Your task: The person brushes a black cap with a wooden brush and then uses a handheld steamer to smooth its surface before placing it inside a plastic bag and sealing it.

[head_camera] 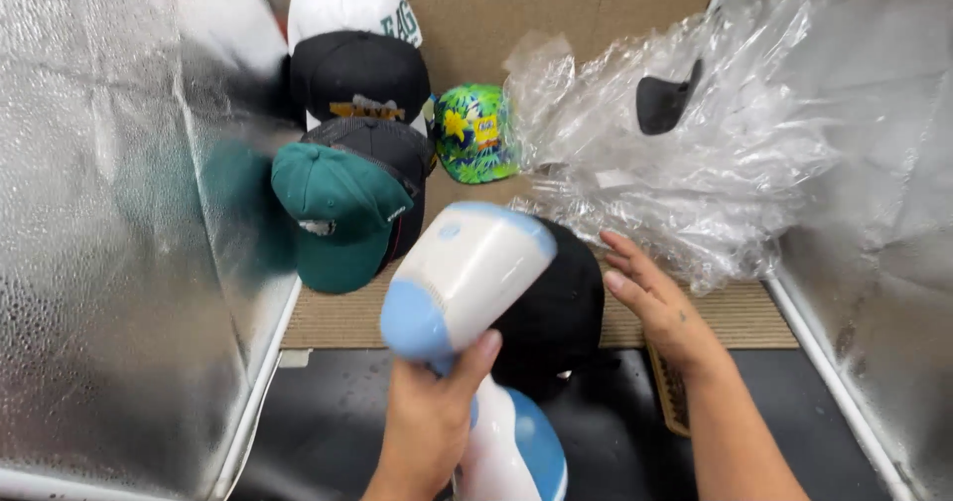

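My left hand (429, 424) grips the handle of a white and light-blue handheld steamer (465, 283), its head pointing up and away over a black cap (556, 307). My right hand (660, 302) lies flat with fingers apart, touching the right side of that black cap. The cap sits at the edge of a tan ribbed mat (740, 314).
A row of caps leans at the left: a white one (347, 2), black one (359, 74) and green one (336, 213). A floral cap (475, 134) stands behind. Crumpled clear plastic (695, 134) with a dark cap brim (663, 99) inside fills the right. Silver reflective walls (109, 213) flank both sides.
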